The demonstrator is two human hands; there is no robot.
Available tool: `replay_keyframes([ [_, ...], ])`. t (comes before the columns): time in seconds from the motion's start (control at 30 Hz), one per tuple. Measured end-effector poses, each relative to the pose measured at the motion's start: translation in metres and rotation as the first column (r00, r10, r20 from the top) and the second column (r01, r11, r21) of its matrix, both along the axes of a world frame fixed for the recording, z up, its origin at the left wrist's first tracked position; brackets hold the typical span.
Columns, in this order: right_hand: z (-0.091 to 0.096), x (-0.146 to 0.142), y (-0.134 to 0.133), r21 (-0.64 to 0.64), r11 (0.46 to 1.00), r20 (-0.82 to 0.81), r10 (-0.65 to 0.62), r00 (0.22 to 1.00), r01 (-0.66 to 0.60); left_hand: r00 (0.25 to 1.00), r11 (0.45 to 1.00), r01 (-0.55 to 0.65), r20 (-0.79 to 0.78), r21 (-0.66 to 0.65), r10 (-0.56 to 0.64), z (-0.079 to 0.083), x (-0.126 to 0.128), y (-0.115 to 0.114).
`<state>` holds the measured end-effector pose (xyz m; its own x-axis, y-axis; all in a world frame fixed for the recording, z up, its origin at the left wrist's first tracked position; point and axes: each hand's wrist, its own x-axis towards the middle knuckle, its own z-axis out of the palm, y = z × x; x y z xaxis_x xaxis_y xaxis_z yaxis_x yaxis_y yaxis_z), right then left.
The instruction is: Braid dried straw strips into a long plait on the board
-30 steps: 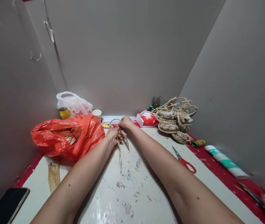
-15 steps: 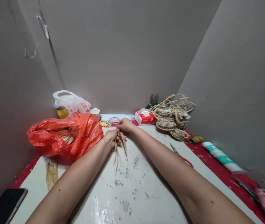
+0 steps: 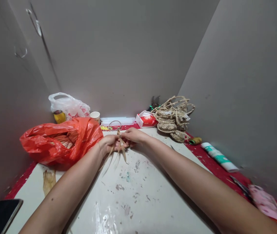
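Observation:
Both hands meet over the far middle of the white tabletop [image 3: 128, 195]. My left hand [image 3: 110, 143] is closed around dried straw strips [image 3: 122, 150], whose loose tails hang toward me. Fingertips of my right hand [image 3: 131, 135] pinch the same bundle near its knotted top. A thin wire ring [image 3: 114, 125] stands up just above the knot and appears joined to it. Beside my left hand rests a red plastic bag [image 3: 55, 143] with reddish and pale strands inside.
Coiled straw rope [image 3: 170, 120] and a tissue pack [image 3: 147, 119] lie at the back right. A paper cup [image 3: 95, 116] and a white bag [image 3: 70, 105] are at the back left. A phone [image 3: 0, 214] lies near left, a plastic roll [image 3: 220, 157] at right.
The view has swung slightly to the right. My left hand has turned more palm-up under the strips, and the wire ring now stands more clearly above the knot. The scissors are mostly covered by my right arm.

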<state>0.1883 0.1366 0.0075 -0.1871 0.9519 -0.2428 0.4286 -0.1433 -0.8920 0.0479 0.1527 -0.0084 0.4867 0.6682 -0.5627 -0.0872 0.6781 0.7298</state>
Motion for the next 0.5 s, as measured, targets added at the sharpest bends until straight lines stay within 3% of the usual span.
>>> replay_keyframes([
  [0.2, -0.006, 0.009, -0.002, -0.121, 0.986, -0.242, 0.079, 0.967, -0.111, 0.993, 0.993, 0.113, -0.023, 0.013, -0.113, 0.002, -0.003, 0.003],
  [0.33, -0.012, 0.008, -0.003, -0.204, 0.976, -0.387, -0.01, 0.922, -0.075, 0.967, 0.973, 0.21, -0.164, 0.096, -0.193, 0.01, -0.004, 0.0],
  [0.5, -0.015, 0.01, -0.002, -0.2, 0.98, -0.396, -0.069, 0.916, -0.012, 0.908, 0.939, 0.205, -0.412, 0.276, -0.077, 0.012, -0.004, -0.003],
])
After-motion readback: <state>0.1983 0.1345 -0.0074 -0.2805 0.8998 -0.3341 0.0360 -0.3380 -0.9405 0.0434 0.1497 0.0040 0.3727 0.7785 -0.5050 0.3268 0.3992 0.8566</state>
